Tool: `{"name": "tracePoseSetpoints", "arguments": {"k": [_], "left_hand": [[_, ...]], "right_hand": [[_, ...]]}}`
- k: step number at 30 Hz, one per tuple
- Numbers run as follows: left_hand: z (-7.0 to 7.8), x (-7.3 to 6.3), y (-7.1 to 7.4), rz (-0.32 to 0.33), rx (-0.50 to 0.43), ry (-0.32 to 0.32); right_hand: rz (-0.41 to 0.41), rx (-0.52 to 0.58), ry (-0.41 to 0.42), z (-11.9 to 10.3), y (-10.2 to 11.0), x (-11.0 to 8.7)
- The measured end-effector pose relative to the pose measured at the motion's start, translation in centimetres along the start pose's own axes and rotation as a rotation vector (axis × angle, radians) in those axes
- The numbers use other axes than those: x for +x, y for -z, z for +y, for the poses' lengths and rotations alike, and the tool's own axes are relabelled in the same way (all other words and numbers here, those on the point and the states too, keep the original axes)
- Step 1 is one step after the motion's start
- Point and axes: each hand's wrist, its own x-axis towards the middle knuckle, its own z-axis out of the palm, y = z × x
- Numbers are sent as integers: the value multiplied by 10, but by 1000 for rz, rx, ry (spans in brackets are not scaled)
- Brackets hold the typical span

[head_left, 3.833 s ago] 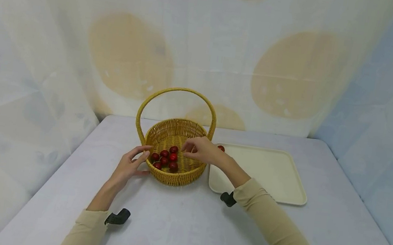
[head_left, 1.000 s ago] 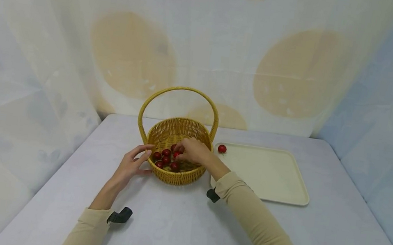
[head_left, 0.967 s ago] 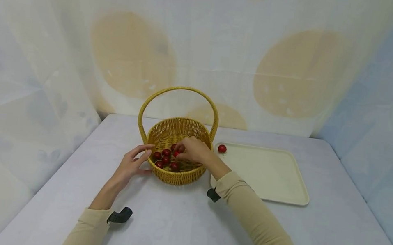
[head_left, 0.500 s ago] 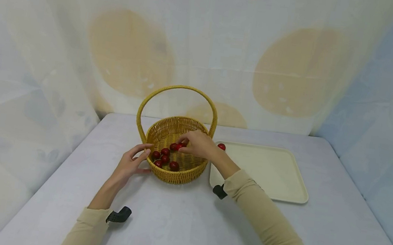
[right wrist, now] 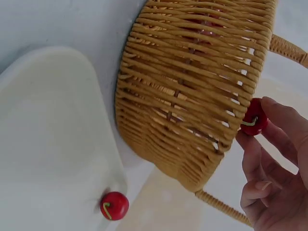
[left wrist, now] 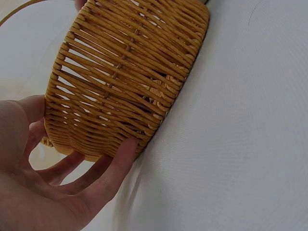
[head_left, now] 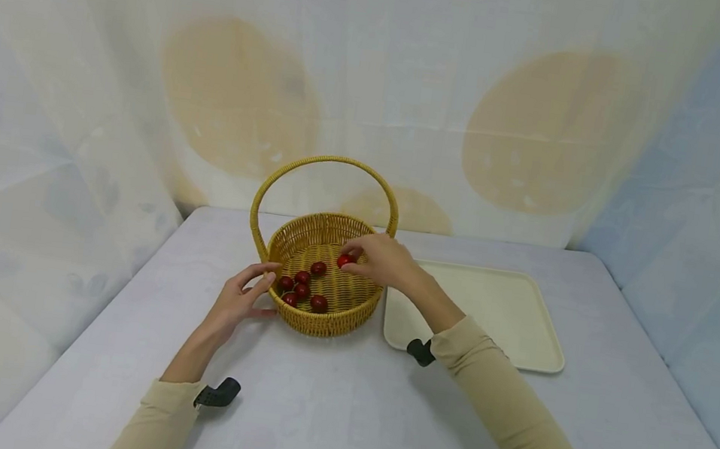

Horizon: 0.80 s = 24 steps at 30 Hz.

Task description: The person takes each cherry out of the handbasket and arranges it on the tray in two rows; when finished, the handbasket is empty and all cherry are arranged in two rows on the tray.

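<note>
A yellow wicker basket (head_left: 319, 325) with a tall hoop handle holds several dark red cherries (head_left: 301, 290), mostly at its front left. My left hand (head_left: 236, 304) grips the basket's left side, thumb by the rim and the other fingers against the woven wall (left wrist: 115, 82). Between the thumb and fingertips of my right hand (head_left: 388, 261) is a bright red cherry (right wrist: 255, 117) with a green stem, pinched at the level of the basket's right rim. A single cherry (right wrist: 114, 206) lies in a corner of the cream tray (head_left: 491, 318); in the head view my right hand hides it.
The tray stands close to the basket's right side on a white-covered table (head_left: 321, 417). Behind the table hangs a pale curtain (head_left: 404, 94) with orange circles. Black wrist mounts (head_left: 219, 392) stick out from both sleeves.
My right hand has reached into the basket, taken a cherry from the group, and lifted it up and right to the rim. My left hand and the basket have stayed put.
</note>
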Motion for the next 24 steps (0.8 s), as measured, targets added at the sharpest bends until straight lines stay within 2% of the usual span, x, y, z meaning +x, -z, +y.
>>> {"name": "tracePoseSetpoints", "arguments": {"k": [7,17,24], "left_hand": [[1,-2,1,-7,9,-1],[-1,-7,5,5,3,-11],[1,-6,4,6,1,-6]], "right_hand": [[39,-5,-42,7,5,-12],[78,22,-24,13,14,-27],[95,94,-11,23,22,-39]]}}
